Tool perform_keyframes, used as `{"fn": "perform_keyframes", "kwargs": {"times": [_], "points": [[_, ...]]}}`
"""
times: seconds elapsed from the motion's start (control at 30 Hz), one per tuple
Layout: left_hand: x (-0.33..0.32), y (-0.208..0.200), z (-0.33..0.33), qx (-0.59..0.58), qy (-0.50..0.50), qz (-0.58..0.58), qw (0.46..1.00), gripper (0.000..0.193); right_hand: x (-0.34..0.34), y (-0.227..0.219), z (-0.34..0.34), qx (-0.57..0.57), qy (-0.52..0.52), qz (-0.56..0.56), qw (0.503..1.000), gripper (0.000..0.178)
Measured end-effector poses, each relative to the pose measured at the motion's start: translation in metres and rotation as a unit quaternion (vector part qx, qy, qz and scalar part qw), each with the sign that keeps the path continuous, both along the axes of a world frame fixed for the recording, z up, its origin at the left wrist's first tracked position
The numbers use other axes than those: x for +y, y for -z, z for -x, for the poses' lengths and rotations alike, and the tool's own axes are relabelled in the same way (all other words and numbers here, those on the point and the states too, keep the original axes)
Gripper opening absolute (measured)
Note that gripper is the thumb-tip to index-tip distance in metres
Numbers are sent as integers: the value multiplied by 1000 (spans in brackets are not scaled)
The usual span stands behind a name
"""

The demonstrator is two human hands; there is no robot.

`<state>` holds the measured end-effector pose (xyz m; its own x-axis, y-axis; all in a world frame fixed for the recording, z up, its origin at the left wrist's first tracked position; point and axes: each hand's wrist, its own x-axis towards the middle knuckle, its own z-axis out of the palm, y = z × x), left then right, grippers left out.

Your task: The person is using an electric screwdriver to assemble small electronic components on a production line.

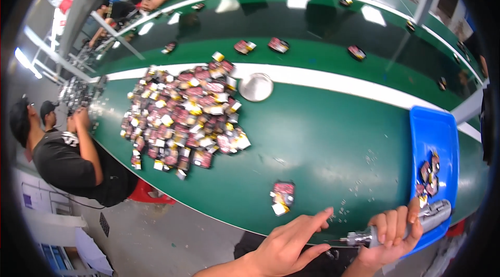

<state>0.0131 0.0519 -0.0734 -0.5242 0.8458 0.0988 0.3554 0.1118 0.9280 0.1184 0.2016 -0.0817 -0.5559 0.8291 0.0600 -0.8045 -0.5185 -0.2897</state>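
Note:
My right hand is wrapped round a grey electric screwdriver, whose bit points left toward my other hand. Fingers stretched and apart, my left hand hovers by the table's near edge with nothing visible in it. Just beyond it lies a single small black-and-red part with a white tab and a bit of yellow. Tiny pale pieces, perhaps screws, are scattered on the green tabletop beyond the screwdriver's tip. A big heap of similar parts covers the table's left side.
To the right stands a blue tray holding several parts. A round metal dish sits beside the heap. Past a white rail runs a green conveyor belt carrying spaced parts. A co-worker sits at left; others work across the belt.

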Motion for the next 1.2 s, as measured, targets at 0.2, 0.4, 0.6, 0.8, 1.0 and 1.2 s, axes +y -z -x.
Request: {"fn": "perform_keyframes", "kwargs": {"times": [0.2,0.4,0.6,0.8,1.0,1.2], "points": [[-6,-30,158,365,-239,-18,899,7,21,10,-4,-43,13,2,999,9],[-51,-17,411,488,-314,191,792,28,16,14,-2,-83,-28,27,996,6],[-67,22,523,452,-209,306,811,67,15,17,0,-125,-17,59,990,6],[-60,27,570,433,-166,308,830,47,18,13,11,-148,-4,78,986,13],[-38,5,552,397,-179,283,854,37,21,13,13,-161,0,77,984,11],[-26,14,513,325,-218,209,896,12,22,13,11,-126,-17,83,988,7]]}}
